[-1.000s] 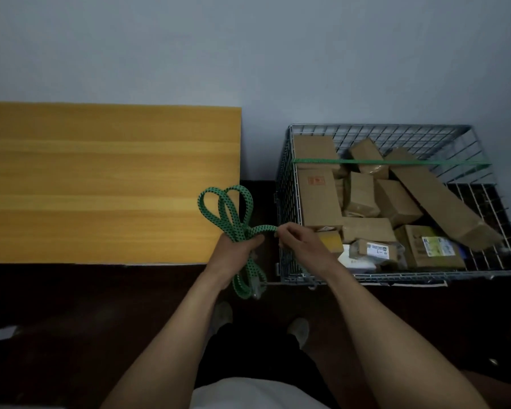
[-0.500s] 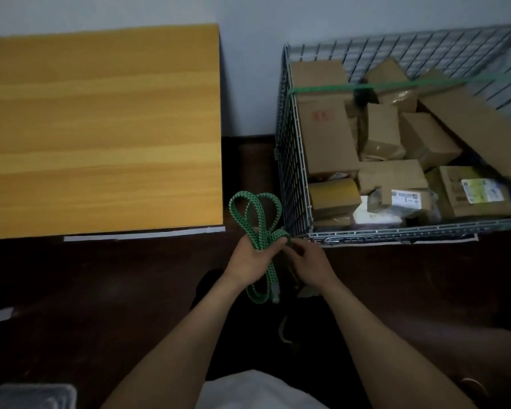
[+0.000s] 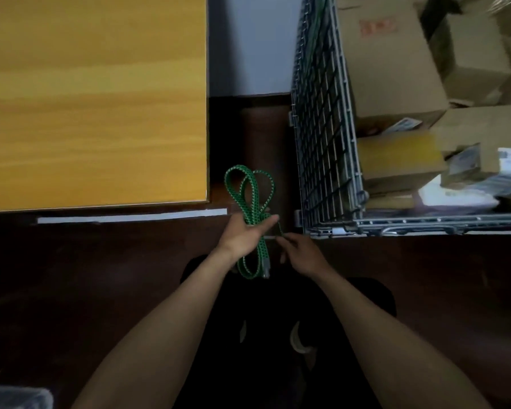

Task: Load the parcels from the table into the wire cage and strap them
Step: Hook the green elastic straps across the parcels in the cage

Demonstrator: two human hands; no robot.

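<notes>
A green elastic strap [image 3: 250,199] is bunched in loops, and my left hand [image 3: 244,236] grips it in the gap between table and cage. My right hand [image 3: 300,253] pinches the strap's thin end just right of the left hand, near the cage's front left corner. The wire cage [image 3: 325,137] stands at the right, filled with several cardboard parcels [image 3: 387,69]. The wooden table [image 3: 92,98] lies at the left with nothing on its visible top.
A white wall shows between table and cage. The floor is dark brown, with a white tape line [image 3: 130,216] below the table's front edge. My feet [image 3: 298,340] are below my hands. A grey object [image 3: 15,398] sits at the bottom left corner.
The view has tilted down and closer, so table and cage slid up the frame. Both hands sank toward the cage's front left corner, still holding the strap.
</notes>
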